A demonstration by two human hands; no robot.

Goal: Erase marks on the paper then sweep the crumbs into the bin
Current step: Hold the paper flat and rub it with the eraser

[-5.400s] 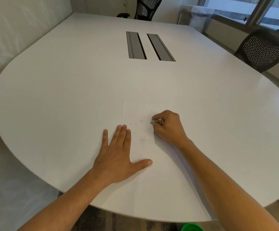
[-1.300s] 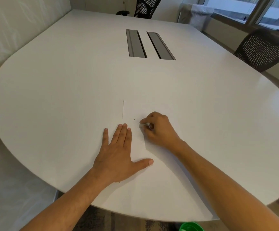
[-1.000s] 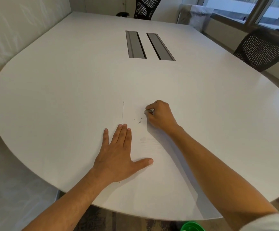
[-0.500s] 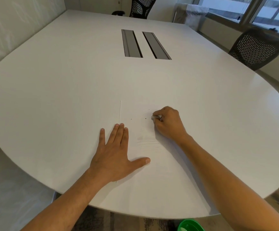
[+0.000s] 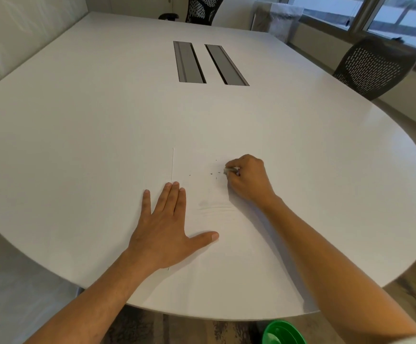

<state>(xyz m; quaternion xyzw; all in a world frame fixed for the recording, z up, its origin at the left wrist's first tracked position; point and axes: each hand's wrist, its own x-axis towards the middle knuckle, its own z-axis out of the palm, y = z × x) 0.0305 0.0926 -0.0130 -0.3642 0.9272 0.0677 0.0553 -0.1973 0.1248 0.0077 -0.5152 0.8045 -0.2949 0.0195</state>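
Green bin [image 5: 283,332] sits on the floor below the near edge of the surface [image 5: 77,120], nearer than the paper [image 5: 202,269] and toward its right side; only its rim shows. The paper lies flat on the surface at that near edge, white on white, its left border visible as a thin line. Left hand [image 5: 169,229] lies on the paper's left part, palm down, fingers straight and spread, thumb pointing right, holding nothing, just pinning the sheet. Faint grey marks [image 5: 215,209] remain mid-paper, just right of the left hand's fingers. Beyond them a few dark crumbs [image 5: 213,174] are scattered on the paper's far part. Right hand [image 5: 248,181] is at the paper's far right, fingers curled, pinching a small pale eraser [image 5: 228,170] with its tip down at the sheet; actual contact is too small to tell. Step in hand looks like erasing, not yet sweeping. To do it well: keep the left hand pressing flat near the rub zone so the sheet doesn't wrinkle or slide, use short light strokes away from the pinning hand, and bring the eraser nearer to cover the grey marks mid-paper. Avoid flicking crumbs off the far side of the paper; keep them together for a later sweep toward the bin.
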